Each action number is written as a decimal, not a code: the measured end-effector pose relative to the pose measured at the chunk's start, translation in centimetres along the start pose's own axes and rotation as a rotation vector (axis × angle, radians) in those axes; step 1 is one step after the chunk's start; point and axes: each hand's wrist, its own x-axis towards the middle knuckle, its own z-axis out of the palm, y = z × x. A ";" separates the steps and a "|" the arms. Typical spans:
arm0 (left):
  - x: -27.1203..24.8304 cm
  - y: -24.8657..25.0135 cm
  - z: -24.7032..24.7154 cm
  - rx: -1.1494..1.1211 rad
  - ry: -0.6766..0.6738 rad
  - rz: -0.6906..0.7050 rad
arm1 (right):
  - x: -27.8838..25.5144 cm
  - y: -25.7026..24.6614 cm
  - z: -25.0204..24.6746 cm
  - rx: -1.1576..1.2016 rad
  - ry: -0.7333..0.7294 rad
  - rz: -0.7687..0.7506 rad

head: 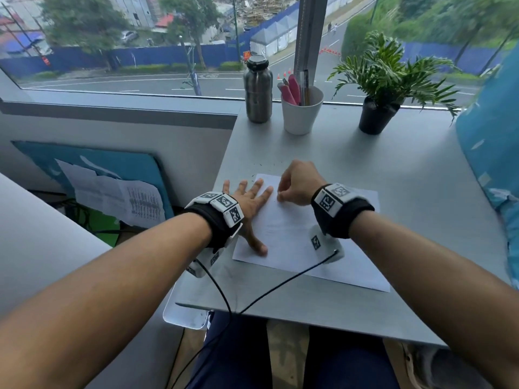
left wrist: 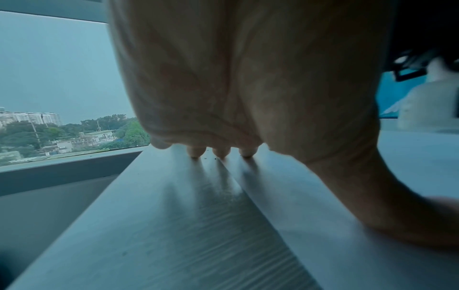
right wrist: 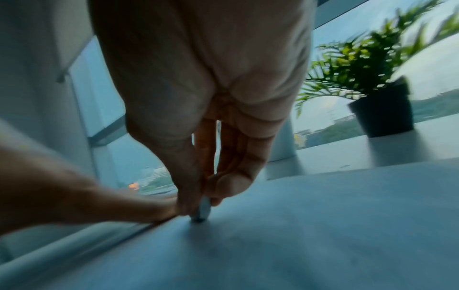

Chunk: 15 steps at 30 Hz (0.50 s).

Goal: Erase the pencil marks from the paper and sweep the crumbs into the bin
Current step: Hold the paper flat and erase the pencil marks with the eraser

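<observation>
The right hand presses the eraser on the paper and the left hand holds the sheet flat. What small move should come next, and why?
Probably another short rubbing stroke. The right hand pinches the eraser tip-down on the paper, the left hand lies flat pinning the sheet's left edge, and faint marks seem to remain mid-sheet. The crumbs beyond the top edge can likely wait until erasing ends.

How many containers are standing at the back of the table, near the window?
3. The steel bottle stands on the left, the white cup with pens beside it in the middle, and the black plant pot further right. None seems hidden.
</observation>
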 end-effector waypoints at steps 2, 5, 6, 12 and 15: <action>0.1 -0.1 0.1 -0.002 0.004 -0.001 | -1.5 -0.7 1.0 -0.008 -0.102 -0.073; 0.0 -0.1 -0.1 0.007 0.010 0.000 | -0.8 -0.3 0.1 0.004 -0.121 -0.055; -0.1 0.0 -0.1 0.007 0.008 0.004 | -0.3 0.2 -0.3 0.014 -0.078 -0.021; 0.2 -0.2 0.2 0.006 0.013 0.010 | -2.5 -1.2 1.0 -0.018 -0.127 -0.118; 0.1 -0.3 0.2 0.000 0.016 0.015 | -1.7 -0.8 0.6 -0.015 -0.144 -0.092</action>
